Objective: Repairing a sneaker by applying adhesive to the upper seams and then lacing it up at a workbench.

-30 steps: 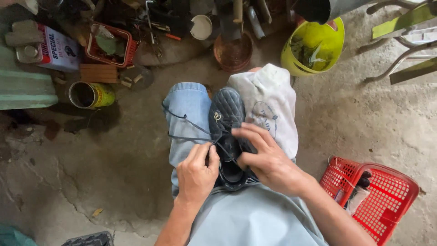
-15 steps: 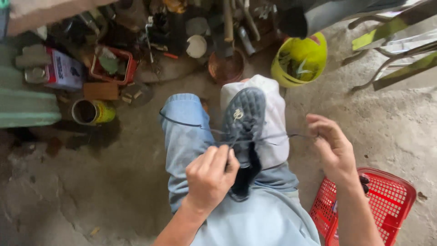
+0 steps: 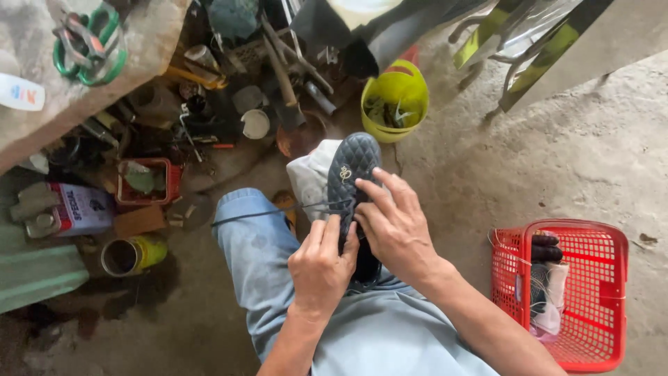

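The right hand, out to the side a moment ago, is back on the black shoe on the lap, fingers spread over it. The left hand pinches the dark thread beside the shoe. Right of the shoe, a red basket holds cloth; beyond it, a yellow bucket holds scraps.

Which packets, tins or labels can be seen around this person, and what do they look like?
Flat rectangular tin, left on the floor: white and blue label, grey cap.
Round can, below it: yellow side, lying open.
White tube or bottle, top left: blue and red marking.
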